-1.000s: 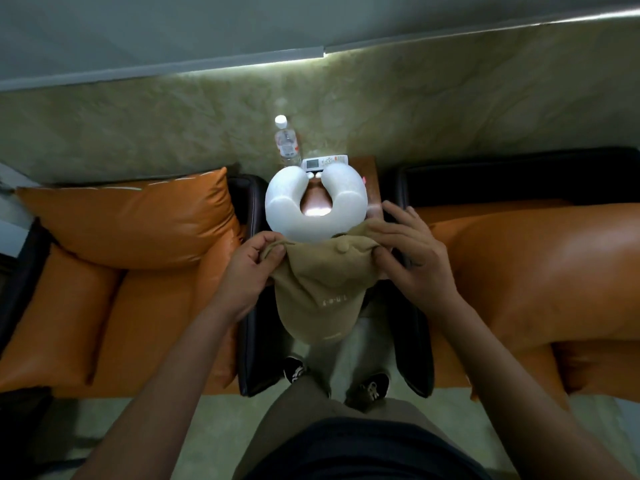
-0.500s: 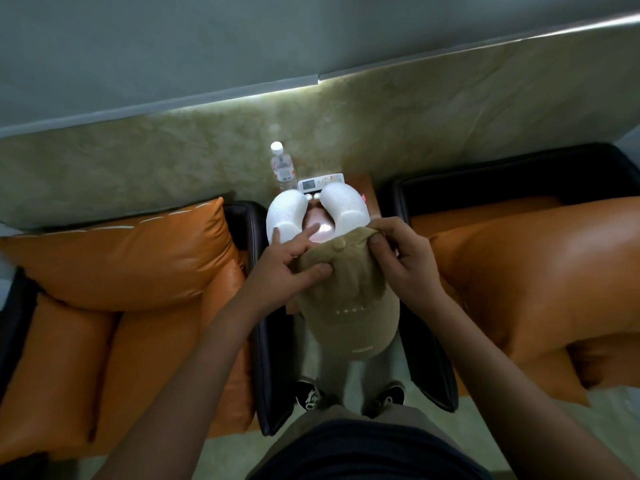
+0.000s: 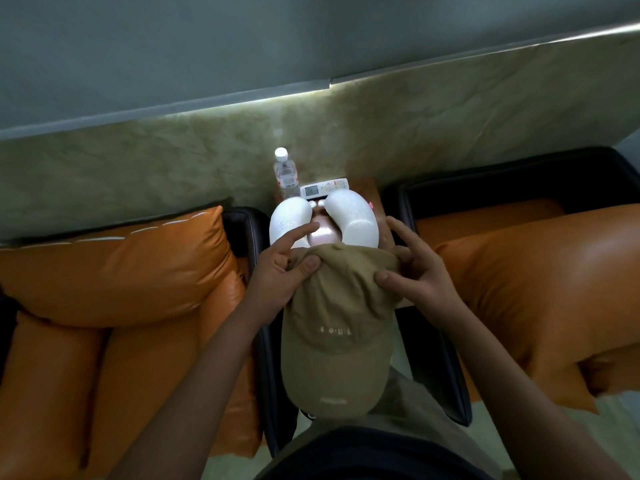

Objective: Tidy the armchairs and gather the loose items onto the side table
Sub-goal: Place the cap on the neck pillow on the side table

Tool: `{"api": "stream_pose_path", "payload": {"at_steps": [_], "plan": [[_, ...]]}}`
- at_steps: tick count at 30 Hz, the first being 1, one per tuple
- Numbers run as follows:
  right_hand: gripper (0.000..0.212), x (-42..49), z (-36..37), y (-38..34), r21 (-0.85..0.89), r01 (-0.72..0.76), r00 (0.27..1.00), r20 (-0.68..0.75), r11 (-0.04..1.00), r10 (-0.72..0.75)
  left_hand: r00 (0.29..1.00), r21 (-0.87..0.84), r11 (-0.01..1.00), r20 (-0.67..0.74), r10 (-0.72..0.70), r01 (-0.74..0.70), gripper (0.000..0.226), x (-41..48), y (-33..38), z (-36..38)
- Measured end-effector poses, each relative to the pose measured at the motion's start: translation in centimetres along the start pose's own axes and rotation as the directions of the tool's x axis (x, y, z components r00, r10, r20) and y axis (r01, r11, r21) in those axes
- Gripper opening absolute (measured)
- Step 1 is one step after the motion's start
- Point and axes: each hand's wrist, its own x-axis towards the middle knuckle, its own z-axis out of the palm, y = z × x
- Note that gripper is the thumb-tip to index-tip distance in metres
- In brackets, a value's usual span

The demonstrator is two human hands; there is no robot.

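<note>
A tan baseball cap (image 3: 334, 327) lies on the front of the brown side table (image 3: 380, 216), its brim hanging over the near edge toward me. My left hand (image 3: 280, 268) pinches the cap's left back edge, its forefinger stretched out over the white U-shaped neck pillow (image 3: 356, 220). My right hand (image 3: 414, 271) holds the cap's right back edge with thumb on top and fingers spread. Behind the pillow lie a white remote control (image 3: 323, 187) and an upright water bottle (image 3: 285, 173).
An orange leather armchair (image 3: 104, 289) with a loose back cushion stands left of the table, and another orange armchair (image 3: 540, 282) stands right. Their black arms flank the table closely. A green marbled wall (image 3: 138, 168) rises behind. My legs and a shoe show below.
The cap's crown has been pulled fuller and pushed back against the neck pillow. My right hand's fingers have spread out, and my left forefinger now reaches over the pillow.
</note>
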Motion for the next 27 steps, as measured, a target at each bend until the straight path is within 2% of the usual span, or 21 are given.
{"api": "stream_pose_path", "payload": {"at_steps": [2,5,8,11,17,19,22,27], "plan": [[0.083,1.1,-0.3,0.4,0.051,-0.058,0.998,0.013,0.997,0.057,1.0,-0.05,0.999,-0.024,-0.013,0.012,0.044,1.2,-0.1,-0.2],[0.083,3.2,-0.9,0.9,0.061,-0.105,0.993,0.06,0.993,0.101,0.998,-0.001,0.999,-0.044,-0.048,0.048,0.044,3.2,-0.2,-0.4],[0.078,5.7,-1.9,1.4,-0.012,-0.115,0.993,0.022,0.993,0.115,0.996,0.148,0.986,-0.045,-0.074,0.079,0.041,5.1,-0.8,-1.1],[0.07,8.5,-3.3,2.9,-0.083,-0.106,0.993,0.047,0.991,0.11,0.991,0.279,0.951,-0.057,-0.125,0.136,0.038,7.2,-2.0,-1.6],[0.067,15.0,-4.1,6.2,-0.169,-0.121,0.99,0.046,0.978,0.131,0.964,0.26,0.942,-0.215,-0.159,0.213,0.036,12.4,-4.9,-1.8],[0.065,17.5,-4.2,7.5,-0.228,-0.146,0.984,0.064,0.963,0.164,0.957,0.283,0.93,-0.239,-0.168,0.234,0.027,14.3,-6.2,-2.3],[0.06,21.0,-3.6,11.0,-0.364,-0.216,0.974,-0.013,0.906,0.226,0.951,0.336,0.909,-0.267,-0.159,0.246,0.013,16.9,-9.3,-3.2],[0.058,25.3,-1.7,17.6,-0.459,-0.321,0.946,-0.108,0.828,0.307,0.944,0.379,0.88,-0.272,-0.188,0.285,0.015,21.6,-15.5,-5.5]]}}
